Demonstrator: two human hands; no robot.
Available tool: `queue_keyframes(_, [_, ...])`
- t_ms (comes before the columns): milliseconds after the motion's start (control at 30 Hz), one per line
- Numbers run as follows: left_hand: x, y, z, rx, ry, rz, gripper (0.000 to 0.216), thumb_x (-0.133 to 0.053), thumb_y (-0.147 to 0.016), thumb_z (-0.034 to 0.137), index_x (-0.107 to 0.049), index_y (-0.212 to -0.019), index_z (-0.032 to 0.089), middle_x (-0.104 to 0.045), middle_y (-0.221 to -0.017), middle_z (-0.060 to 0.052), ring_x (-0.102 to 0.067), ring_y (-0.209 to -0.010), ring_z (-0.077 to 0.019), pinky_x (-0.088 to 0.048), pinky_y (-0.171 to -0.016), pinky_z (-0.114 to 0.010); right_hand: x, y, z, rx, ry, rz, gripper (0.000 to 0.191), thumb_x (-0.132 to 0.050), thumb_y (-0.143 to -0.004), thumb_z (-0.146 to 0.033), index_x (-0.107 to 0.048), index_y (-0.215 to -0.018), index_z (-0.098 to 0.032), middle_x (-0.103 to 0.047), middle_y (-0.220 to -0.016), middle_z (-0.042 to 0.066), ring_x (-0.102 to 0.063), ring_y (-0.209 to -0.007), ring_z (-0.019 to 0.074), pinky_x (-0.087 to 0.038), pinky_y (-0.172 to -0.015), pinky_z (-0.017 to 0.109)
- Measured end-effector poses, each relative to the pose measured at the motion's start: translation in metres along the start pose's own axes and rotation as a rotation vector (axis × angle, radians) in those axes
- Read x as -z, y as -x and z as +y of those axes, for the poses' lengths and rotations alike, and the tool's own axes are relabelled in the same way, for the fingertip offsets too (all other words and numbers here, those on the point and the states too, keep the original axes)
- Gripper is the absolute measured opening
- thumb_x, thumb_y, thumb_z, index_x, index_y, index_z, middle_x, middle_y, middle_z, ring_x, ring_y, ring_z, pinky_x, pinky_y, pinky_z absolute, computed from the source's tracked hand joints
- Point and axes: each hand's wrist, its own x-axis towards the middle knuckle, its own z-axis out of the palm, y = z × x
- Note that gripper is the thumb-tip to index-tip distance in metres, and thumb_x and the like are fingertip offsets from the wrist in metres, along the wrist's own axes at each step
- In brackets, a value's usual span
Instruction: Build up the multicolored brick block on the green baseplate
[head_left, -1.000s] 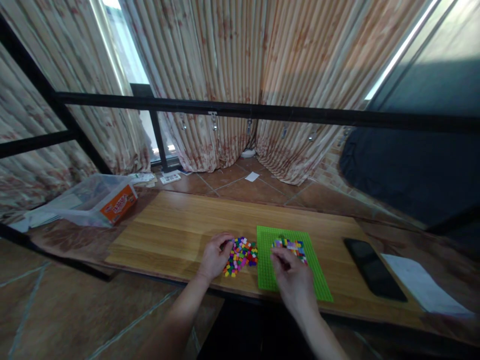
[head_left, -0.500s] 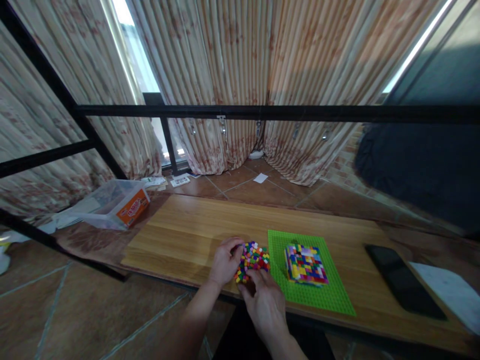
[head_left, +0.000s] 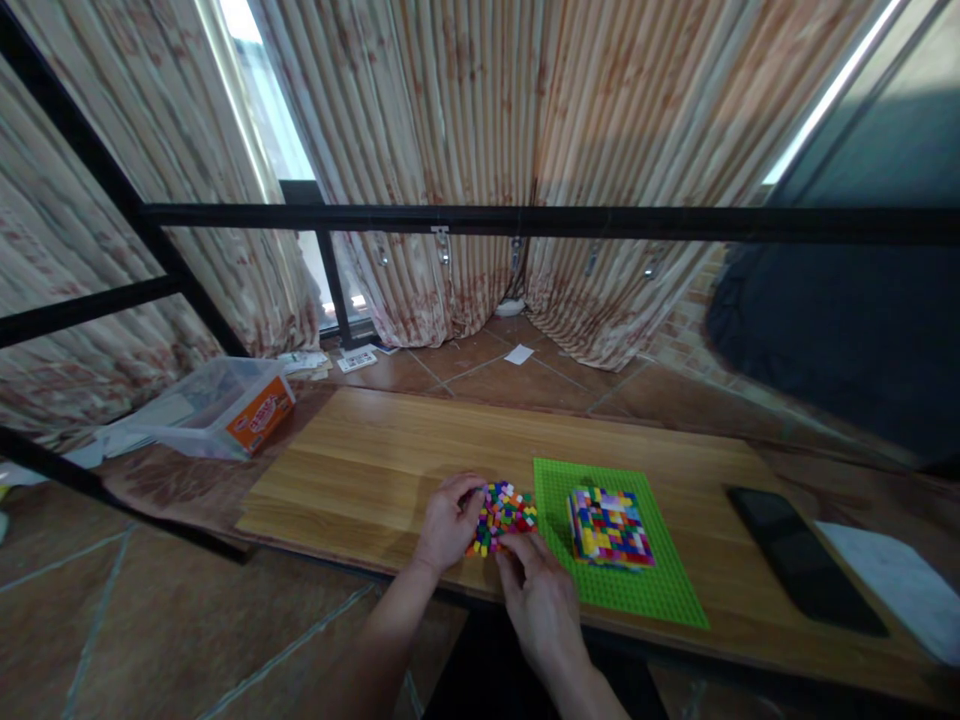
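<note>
A loose pile of small multicoloured toy bricks (head_left: 508, 508) lies on the wooden table, just left of a green baseplate (head_left: 551, 490). On that baseplate stands a block built of multicoloured bricks (head_left: 611, 528). My left hand (head_left: 448, 522) is at the pile's left edge, its fingers curled and the thumb close to the index finger; whatever is between them is too small to make out. Over the pile's near edge, my right hand (head_left: 541, 595) reaches with fingers extended and the thumb apart, fingertips touching the bricks.
A black phone-like slab (head_left: 802, 560) and a white sheet (head_left: 892, 580) lie on the right of the wooden table (head_left: 390, 440). A clear plastic bin (head_left: 217, 400) with an orange label stands off its left end. A black metal bar (head_left: 480, 218) crosses beyond, before curtains.
My right hand has shifted slightly right and its thumb has drawn back from the near bricks. The near edge of the pile looks more pushed in. My left hand stays in place.
</note>
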Motion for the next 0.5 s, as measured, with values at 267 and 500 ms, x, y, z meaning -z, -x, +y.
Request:
queue_keyframes(267, [0.0, 0.0, -0.001, -0.013, -0.001, -0.003, 0.02, -0.053, -0.083, 0.022, -0.068, -0.095, 0.022, -0.069, -0.104, -0.003, -0.061, -0.101, -0.0169, -0.046, -0.095, -0.033, 0.048, 0.004, -0.001, -0.106, -0.291, 0.157, 0.02, -0.051, -0.085, -0.032, -0.069, -0.086, -0.024, -0.064, -0.094, 0.006, -0.063, -0.084, 0.0164, -0.051, -0.071, 0.026])
queue_keyframes(500, [-0.003, 0.0, -0.006, 0.001, 0.009, -0.015, 0.02, -0.051, -0.085, 0.023, -0.068, -0.096, 0.022, -0.068, -0.105, -0.004, -0.06, -0.104, -0.0163, -0.045, -0.096, -0.032, 0.092, -0.012, 0.042, -0.23, -0.301, 0.304, 0.024, -0.057, -0.079, -0.039, -0.071, -0.089, -0.022, -0.065, -0.099, 0.007, -0.062, -0.092, 0.0203, -0.05, -0.081, 0.036])
